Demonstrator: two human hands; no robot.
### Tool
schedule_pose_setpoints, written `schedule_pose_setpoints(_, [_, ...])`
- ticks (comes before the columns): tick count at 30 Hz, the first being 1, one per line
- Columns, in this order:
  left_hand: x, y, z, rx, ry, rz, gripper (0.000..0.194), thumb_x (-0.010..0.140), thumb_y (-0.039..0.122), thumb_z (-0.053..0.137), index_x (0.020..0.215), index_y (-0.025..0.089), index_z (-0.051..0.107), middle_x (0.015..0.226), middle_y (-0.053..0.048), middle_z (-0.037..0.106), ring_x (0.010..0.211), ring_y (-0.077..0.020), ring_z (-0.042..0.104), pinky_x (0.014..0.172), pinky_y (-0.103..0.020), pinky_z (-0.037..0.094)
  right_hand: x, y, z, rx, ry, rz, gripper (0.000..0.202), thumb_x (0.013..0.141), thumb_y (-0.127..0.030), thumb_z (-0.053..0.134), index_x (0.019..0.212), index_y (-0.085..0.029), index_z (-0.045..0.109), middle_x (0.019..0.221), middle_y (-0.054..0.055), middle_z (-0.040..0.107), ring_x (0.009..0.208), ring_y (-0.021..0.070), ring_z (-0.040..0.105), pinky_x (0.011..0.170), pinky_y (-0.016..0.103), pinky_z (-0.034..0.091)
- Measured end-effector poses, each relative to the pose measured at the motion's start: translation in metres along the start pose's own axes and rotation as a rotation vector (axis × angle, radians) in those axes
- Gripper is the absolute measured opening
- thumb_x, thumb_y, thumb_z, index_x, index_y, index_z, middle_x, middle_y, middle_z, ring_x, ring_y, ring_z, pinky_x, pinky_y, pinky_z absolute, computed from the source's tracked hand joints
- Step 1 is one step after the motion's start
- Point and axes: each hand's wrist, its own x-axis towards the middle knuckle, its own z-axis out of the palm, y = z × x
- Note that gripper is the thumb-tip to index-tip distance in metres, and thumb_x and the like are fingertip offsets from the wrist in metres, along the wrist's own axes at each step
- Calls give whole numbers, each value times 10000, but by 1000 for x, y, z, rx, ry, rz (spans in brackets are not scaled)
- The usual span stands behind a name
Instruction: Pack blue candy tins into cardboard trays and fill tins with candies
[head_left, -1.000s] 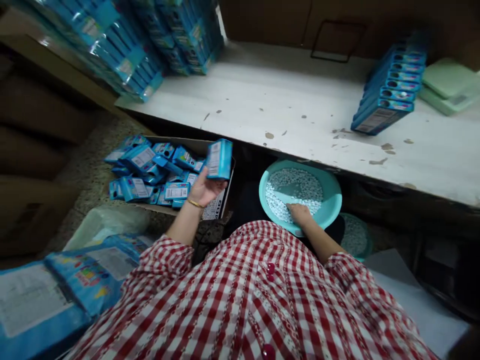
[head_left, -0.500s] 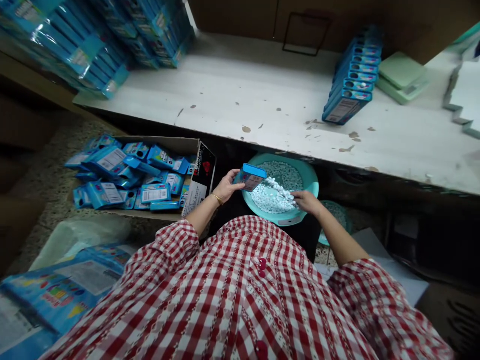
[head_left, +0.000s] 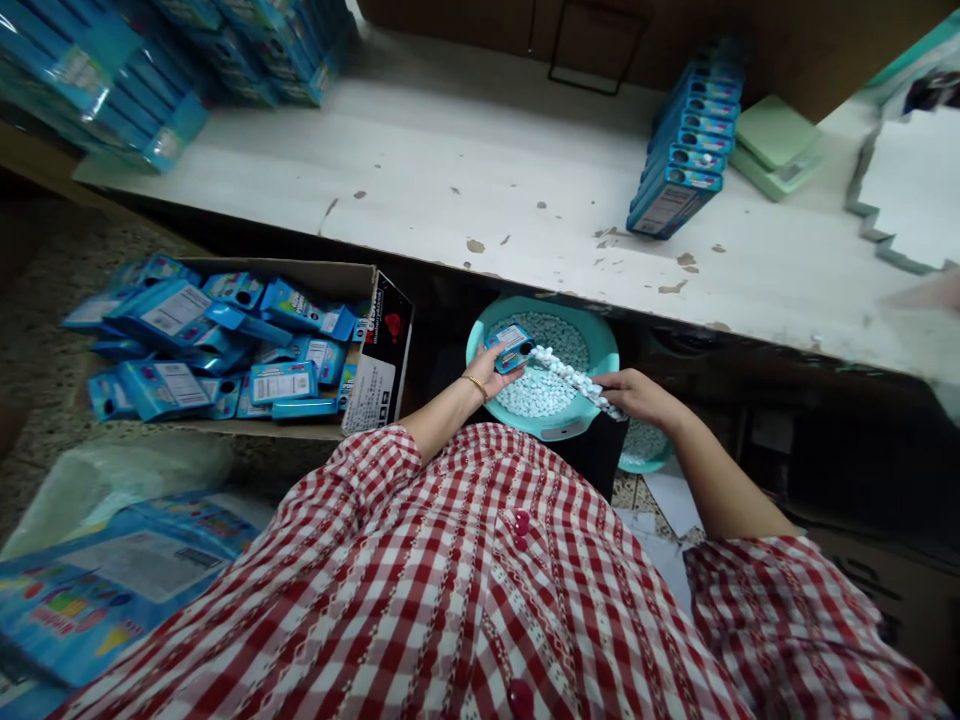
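My left hand [head_left: 493, 374] grips a small blue box [head_left: 511, 347] above a turquoise basin [head_left: 609, 345]. The box is tilted, with a dark round opening toward the right. White pellets [head_left: 540, 390] lie in the basin. From near the box's opening a lumpy white strand [head_left: 562, 371] stretches to my right hand [head_left: 637, 395], whose fingers are closed round its far part at the basin's right edge. Whether the strand enters the box is too small to tell.
A carton [head_left: 300, 262] of blue boxes stands at the left. On the white table [head_left: 420, 190] are a row of blue boxes [head_left: 671, 200], a pale green case [head_left: 780, 135] and wrapped stacks [head_left: 150, 110]. A second basin [head_left: 643, 464] is at the lower right.
The blue box has turned in my left hand and sits over the basin. My right hand has risen out of the pellets and moved right, drawing the strand out. The view has shifted.
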Motion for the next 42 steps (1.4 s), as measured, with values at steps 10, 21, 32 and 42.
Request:
schedule_pose_setpoints(10, [0, -12, 5, -79, 117, -1, 397, 822, 146, 585, 1131, 320, 405, 882, 43, 640, 702, -104, 639, 796, -400, 530, 26, -40, 3, -306, 61, 104, 265, 643, -158, 451, 721, -120, 702, 511, 3, 566, 490, 104, 504, 467, 187, 344])
schedule_pose_setpoints(21, [8, -12, 5, -3, 140, 39, 622, 772, 111, 623, 1248, 398, 345, 1039, 18, 638, 747, -123, 652, 759, -358, 540, 19, -74, -9, -658, 207, 152, 293, 743, -206, 487, 885, -143, 736, 847, 77, 692, 878, 216, 622, 783, 268, 436])
schedule_pose_setpoints(32, [-2, -19, 5, 8, 46, 169, 475, 740, 26, 597, 1094, 311, 461, 932, 24, 645, 755, -122, 650, 741, -320, 549, 57, 1, 116, 111, 536, -40, 657, 796, -374, 598, 1370, -153, 365, 1331, 133, 497, 1171, 189, 513, 960, 307, 413])
schedule_pose_setpoints(42, [-8, 6, -27, 1105, -131, 708, 891, 423, 281, 860, 1216, 251, 456, 1369, -99, 424, 1282, -289, 402, 1023, -418, 390, 53, -4, 111, 27, 611, -190, 517, 807, -278, 583, 1288, -159, 435, 1173, 91, 596, 1010, 194, 577, 888, 323, 426])
